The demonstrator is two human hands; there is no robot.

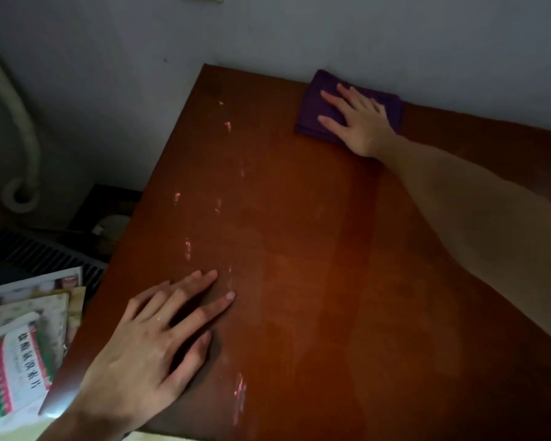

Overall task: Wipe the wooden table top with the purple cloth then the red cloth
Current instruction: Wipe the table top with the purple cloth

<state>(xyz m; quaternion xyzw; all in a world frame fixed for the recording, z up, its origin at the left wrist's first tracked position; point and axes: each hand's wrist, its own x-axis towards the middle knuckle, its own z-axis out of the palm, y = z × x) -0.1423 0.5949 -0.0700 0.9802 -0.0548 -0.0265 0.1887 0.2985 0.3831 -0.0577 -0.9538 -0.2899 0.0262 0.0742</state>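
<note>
My right hand (358,122) lies spread flat on the purple cloth (318,109) at 1 o'clock; left hand (153,342) flat, fingers wide, on the counter (299,281) at 7.

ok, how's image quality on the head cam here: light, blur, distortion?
Head view: dim overall, with a warm patch of light on the middle of the table top; the right forearm is smeared by blur while the right hand on the purple cloth is soft; the left hand is fairly sharp; pale scuffs catch light; wide-angle bend curves the table edges.
</note>
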